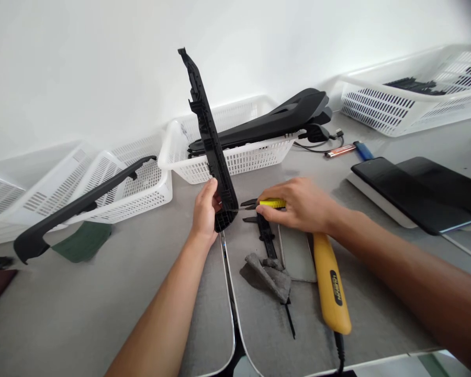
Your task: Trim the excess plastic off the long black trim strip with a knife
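My left hand (206, 212) is closed around the lower end of a long black plastic trim part (211, 141), which stands nearly upright with its ribbed side showing. In my right hand (298, 204) is a yellow utility knife (272, 203), gripped between thumb and fingers. Its thin blade points left and reaches the lower edge of the trim part; whether it touches is hard to see. Under the right hand lies a black caliper (265, 233), partly covered by a crumpled grey cloth (272, 277). A yellow corded power tool (329, 288) lies beside them.
Behind stands a white basket (259, 157) holding black plastic parts (282, 118). Another black part (82, 204) leans across the left baskets, near a green sheet (82, 242). To the right are phones (412, 193), a lighter (340, 151) and another basket (380, 112). A gap divides the tables.
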Demonstrator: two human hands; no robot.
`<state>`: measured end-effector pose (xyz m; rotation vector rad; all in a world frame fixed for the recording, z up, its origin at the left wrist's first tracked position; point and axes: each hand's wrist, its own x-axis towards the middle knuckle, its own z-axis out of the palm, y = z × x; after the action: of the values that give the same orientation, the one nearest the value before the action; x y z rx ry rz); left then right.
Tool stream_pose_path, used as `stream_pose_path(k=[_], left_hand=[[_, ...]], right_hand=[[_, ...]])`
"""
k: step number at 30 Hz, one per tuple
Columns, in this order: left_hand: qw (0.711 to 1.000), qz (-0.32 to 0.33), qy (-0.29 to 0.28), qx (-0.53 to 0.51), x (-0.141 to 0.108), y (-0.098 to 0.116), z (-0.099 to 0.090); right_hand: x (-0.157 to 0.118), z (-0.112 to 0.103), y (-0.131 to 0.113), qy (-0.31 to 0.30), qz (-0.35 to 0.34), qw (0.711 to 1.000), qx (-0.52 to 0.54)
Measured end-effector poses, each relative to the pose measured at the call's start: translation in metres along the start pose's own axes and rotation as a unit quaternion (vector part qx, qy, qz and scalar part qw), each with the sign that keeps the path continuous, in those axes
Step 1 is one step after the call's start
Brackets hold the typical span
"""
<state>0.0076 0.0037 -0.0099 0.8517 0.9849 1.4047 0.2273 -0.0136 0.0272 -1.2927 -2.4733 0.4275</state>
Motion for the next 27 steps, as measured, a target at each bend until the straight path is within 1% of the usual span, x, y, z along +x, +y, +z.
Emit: stream_pose_path(k=[2,5,7,11,15,21,24,27], left_hand=[[1.0,-0.001,0.002,0.001,0.0005,-0.0003,-0.0011],[1.0,-0.003,0.004,0.003,0.0011,-0.0005,-0.0025],[1.0,-0.006,0.006,0.002,0.0013,-0.0004,-0.0028],[1.0,-0.008,0.001,-0.011,0.0013,-0.0001,-0.0022],[1.0,-0.017,0.001,-0.01,0.0015,0.0001,-0.0026],[0.999,-0.031,-0.002,-0.028,0.003,0.0003,-0.0051],[0.999,-0.028,0.007,-0.023,0.0031,0.0,-0.0053],[1.0,-0.014,0.001,-0.003,0.0018,-0.0004,-0.004]], right_hand=[[-0.0006,-0.0005,0.0015,0.016,-0.012,1.0,0.009],[-0.0005,-0.0005,0.0023,0.011,-0.031,0.999,0.01],[-0.0003,-0.0005,0.0021,0.01,-0.035,0.999,0.007],[-0.0003,-0.0011,0.0015,0.026,-0.034,0.999,0.006],[-0.0004,-0.0012,0.0017,0.02,-0.049,0.999,0.006],[-0.0007,-0.0012,0.0052,0.018,-0.028,0.999,0.02],[-0.0017,-0.0013,0.0043,0.018,-0.032,0.999,0.021],[-0.002,-0.0016,-0.0008,0.023,-0.045,0.998,0.039]])
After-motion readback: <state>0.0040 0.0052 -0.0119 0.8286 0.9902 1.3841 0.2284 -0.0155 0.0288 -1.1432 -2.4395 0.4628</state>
